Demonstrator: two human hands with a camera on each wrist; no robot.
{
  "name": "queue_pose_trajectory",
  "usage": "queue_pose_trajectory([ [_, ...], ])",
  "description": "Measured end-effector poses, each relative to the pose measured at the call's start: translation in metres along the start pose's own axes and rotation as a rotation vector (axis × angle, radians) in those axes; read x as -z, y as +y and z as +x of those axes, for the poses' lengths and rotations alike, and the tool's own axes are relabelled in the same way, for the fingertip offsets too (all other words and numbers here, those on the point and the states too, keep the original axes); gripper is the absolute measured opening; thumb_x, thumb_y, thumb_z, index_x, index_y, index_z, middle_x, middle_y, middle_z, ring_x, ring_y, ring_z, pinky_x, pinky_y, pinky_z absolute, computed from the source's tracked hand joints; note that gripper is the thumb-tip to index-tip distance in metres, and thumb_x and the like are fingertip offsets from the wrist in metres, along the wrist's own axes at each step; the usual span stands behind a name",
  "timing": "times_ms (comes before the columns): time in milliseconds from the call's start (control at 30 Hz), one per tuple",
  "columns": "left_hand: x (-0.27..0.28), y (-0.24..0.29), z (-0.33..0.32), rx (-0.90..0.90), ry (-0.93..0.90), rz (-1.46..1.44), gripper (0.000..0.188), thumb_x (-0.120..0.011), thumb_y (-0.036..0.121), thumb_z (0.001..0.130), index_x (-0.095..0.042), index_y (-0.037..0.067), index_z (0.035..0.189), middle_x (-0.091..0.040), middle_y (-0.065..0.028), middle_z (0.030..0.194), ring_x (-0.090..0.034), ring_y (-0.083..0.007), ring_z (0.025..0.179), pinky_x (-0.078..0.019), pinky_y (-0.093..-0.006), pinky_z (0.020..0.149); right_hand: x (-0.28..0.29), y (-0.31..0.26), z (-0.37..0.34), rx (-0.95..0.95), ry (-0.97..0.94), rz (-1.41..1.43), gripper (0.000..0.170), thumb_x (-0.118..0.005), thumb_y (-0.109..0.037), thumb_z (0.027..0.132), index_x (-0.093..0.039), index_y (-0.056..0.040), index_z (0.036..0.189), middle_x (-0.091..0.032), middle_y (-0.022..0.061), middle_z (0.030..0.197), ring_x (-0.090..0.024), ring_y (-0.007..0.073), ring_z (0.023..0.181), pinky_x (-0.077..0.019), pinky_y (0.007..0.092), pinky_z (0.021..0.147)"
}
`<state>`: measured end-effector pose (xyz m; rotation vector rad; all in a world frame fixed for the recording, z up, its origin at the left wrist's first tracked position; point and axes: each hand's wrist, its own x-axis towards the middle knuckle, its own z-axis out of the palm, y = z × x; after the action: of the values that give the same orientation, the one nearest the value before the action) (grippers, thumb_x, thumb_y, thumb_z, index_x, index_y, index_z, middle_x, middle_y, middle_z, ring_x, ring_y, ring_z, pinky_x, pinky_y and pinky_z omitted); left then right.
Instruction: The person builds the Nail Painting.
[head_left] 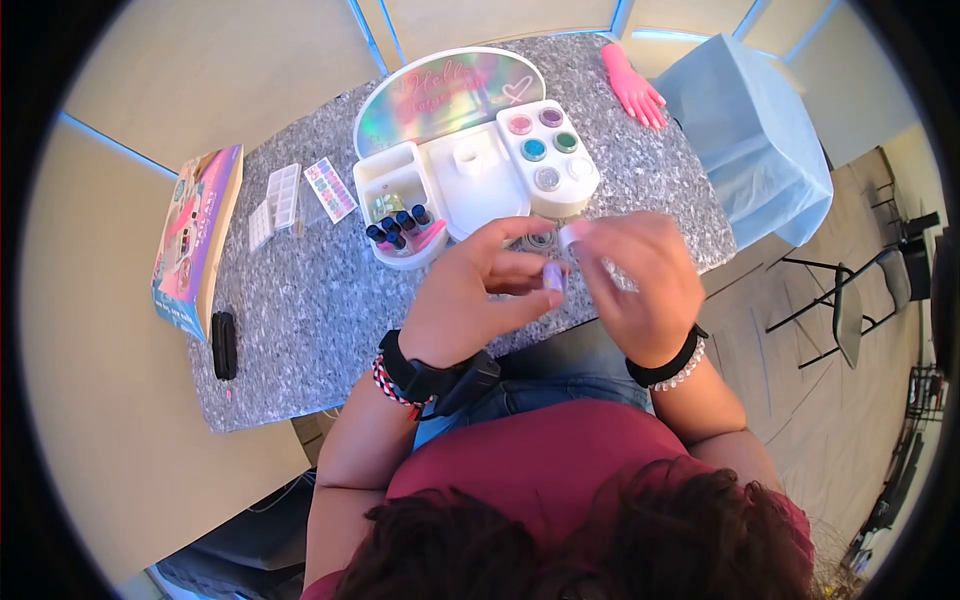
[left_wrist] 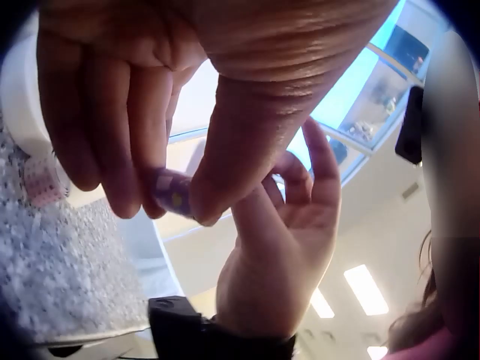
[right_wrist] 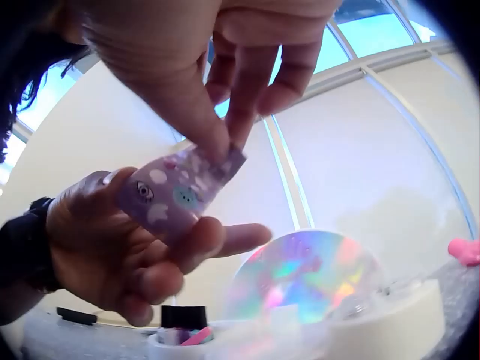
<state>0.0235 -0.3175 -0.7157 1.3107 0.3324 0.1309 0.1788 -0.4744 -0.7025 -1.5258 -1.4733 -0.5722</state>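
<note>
Between the thumb and fingers of my left hand (head_left: pixel 455 305) is a small purple roll of patterned sticker tape (head_left: pixel 554 277). In the right wrist view, the tape's strip (right_wrist: pixel 169 196) stretches between both hands, printed with an eye, pale blobs and a teal shape. Thumb and forefinger of my right hand (head_left: pixel 650 290) pinch its upper end. In the left wrist view, the roll (left_wrist: pixel 174 191) sits between thumb and fingertips, with the right hand (left_wrist: pixel 281 255) behind it. Both hands are above the table's front edge.
A white nail-art station (head_left: pixel 480 190) stands ahead, holding dark-capped bottles (head_left: pixel 392 228) and glitter pots (head_left: pixel 534 150). A pink roll (left_wrist: pixel 46 178) lies on the speckled table. Leftward are a box (head_left: pixel 195 240), trays (head_left: pixel 283 197) and a sticker sheet (head_left: pixel 330 189); a pink model hand (head_left: pixel 634 88) lies back right.
</note>
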Motion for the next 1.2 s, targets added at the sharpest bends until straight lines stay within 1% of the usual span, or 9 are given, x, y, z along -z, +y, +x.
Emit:
queue_pose_trajectory([
  [167,-0.009,0.005,-0.006,-0.213,0.013,0.686,0.065,-0.085,0.006,0.087,-0.061,0.009,0.147,-0.08,-0.011,0.122,-0.077,-0.0225,0.112,-0.0603,-0.0395,0.095,0.002,-0.003,0.008,0.087,-0.446,0.292,0.045,-0.079,0.005,0.085,-0.074,-0.0075,0.129,-0.078,0.0058,0.111,-0.073,0.0288,0.094,-0.0589,0.0421,0.09],
  [300,-0.006,-0.002,-0.003,-0.288,-0.009,0.639,0.064,-0.084,0.005,0.085,-0.063,0.01,0.146,-0.079,-0.0074,0.123,-0.076,-0.0191,0.113,-0.0595,-0.0383,0.093,0.006,-0.003,0.0,-0.012,-0.558,0.398,0.057,-0.071,0.005,0.089,-0.065,-0.0088,0.144,-0.077,0.0088,0.121,-0.073,0.0351,0.108,-0.0562,0.0468,0.103],
  [433,-0.004,0.0,-0.001,-0.143,-0.05,0.38,0.061,-0.08,0.006,0.094,-0.059,0.007,0.151,-0.074,-0.0072,0.129,-0.072,-0.0144,0.115,-0.0578,-0.034,0.094,0.014,-0.009,-0.002,-0.195,-0.639,0.575,0.064,-0.074,-0.003,0.086,-0.061,-0.0111,0.148,-0.072,0.0158,0.13,-0.068,0.0408,0.122,-0.0467,0.0565,0.116],
  [500,-0.004,-0.002,0.002,-0.133,-0.067,0.325,0.06,-0.078,0.005,0.097,-0.057,0.006,0.154,-0.073,-0.0065,0.132,-0.07,-0.0126,0.114,-0.0569,-0.0325,0.094,0.016,-0.011,0.001,-0.171,-0.557,0.56,0.067,-0.08,-0.006,0.082,-0.061,-0.0109,0.146,-0.07,0.0159,0.134,-0.066,0.0417,0.127,-0.0457,0.0575,0.117],
  [567,-0.003,-0.008,0.007,-0.09,-0.057,-0.1,0.062,-0.073,0.011,0.105,-0.049,0.005,0.162,-0.07,-0.005,0.134,-0.067,-0.0111,0.118,-0.0542,-0.0309,0.1,0.012,-0.012,0.001,-0.145,-0.474,0.543,0.071,-0.085,-0.009,0.077,-0.062,-0.0107,0.145,-0.068,0.0161,0.138,-0.064,0.0425,0.132,-0.0446,0.0585,0.119],
  [733,-0.004,-0.019,0.011,0.035,-0.114,-0.437,0.07,-0.07,0.027,0.11,-0.039,0.007,0.17,-0.067,-0.0051,0.143,-0.063,-0.0123,0.13,-0.0501,-0.0322,0.109,-0.014,0.001,-0.012,-0.023,-0.051,0.056,0.058,-0.093,-0.012,0.07,-0.066,-0.0129,0.121,-0.067,0.0132,0.138,-0.057,0.0469,0.137,-0.0458,0.057,0.117],
  [1000,0.007,-0.016,0.008,-0.008,-0.146,-0.404,0.078,-0.07,0.025,0.11,-0.029,0.003,0.173,-0.064,-0.0124,0.149,-0.061,-0.0157,0.137,-0.0488,-0.0323,0.112,0.002,0.014,-0.008,-0.121,-0.169,0.153,0.028,-0.092,-0.014,0.077,-0.072,-0.0125,0.097,-0.071,0.0094,0.136,-0.062,0.0387,0.132,-0.0486,0.0505,0.11],
  [1133,0.011,-0.001,-0.003,-0.021,-0.145,-0.052,0.087,-0.073,0.012,0.107,-0.019,0.0,0.174,-0.07,-0.0144,0.143,-0.066,-0.0158,0.131,-0.0505,-0.0312,0.109,0.007,0.012,-0.005,-0.322,-0.326,0.426,0.026,-0.092,-0.017,0.079,-0.073,-0.0099,0.094,-0.075,0.0071,0.131,-0.066,0.031,0.127,-0.0493,0.0462,0.108],
  [1200,0.012,0.004,-0.007,0.019,-0.176,0.029,0.091,-0.074,0.009,0.105,-0.016,0.0,0.175,-0.072,-0.0142,0.139,-0.067,-0.0156,0.128,-0.0513,-0.0307,0.108,0.009,0.013,-0.004,-0.26,-0.396,0.405,0.025,-0.092,-0.016,0.079,-0.074,-0.0094,0.095,-0.076,0.0061,0.128,-0.067,0.0315,0.125,-0.0492,0.0463,0.108],
])
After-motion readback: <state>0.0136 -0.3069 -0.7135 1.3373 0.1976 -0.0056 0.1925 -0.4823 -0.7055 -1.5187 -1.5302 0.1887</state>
